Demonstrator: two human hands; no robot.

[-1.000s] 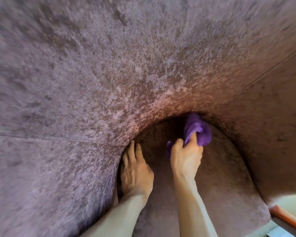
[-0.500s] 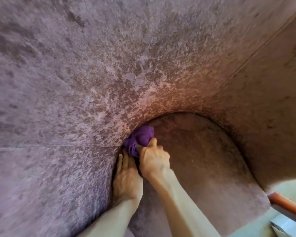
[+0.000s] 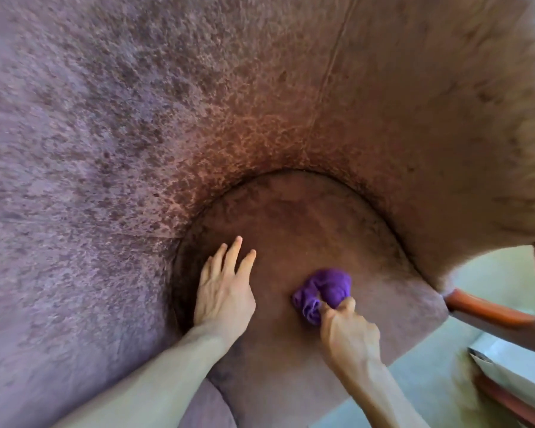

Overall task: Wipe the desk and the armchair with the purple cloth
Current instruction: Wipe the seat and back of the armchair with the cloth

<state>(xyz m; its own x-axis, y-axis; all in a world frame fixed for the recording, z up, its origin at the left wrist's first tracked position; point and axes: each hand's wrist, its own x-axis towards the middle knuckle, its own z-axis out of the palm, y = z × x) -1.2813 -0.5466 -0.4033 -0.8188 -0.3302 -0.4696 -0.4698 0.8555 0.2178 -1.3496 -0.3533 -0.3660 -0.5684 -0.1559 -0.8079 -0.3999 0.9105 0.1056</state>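
The mauve velvet armchair (image 3: 198, 118) fills nearly the whole view, its curved backrest wrapping around the seat cushion (image 3: 306, 227). A bunched purple cloth (image 3: 328, 287) presses on the seat's right-hand middle, gripped from below by my right hand (image 3: 346, 332). My left hand (image 3: 226, 291) lies flat on the seat, fingers spread, beside the dark crease where seat meets the left side of the backrest. The desk is not in view.
An orange-brown wooden chair leg or rail (image 3: 488, 310) sticks out at the right, beyond the seat's edge. Pale floor (image 3: 430, 381) shows at the lower right, with a white flat object (image 3: 513, 375) and another reddish rail below it.
My right hand has carried the cloth out of the left crease, right and toward me onto the open seat. My left hand has slid out of the crease and spread flat.
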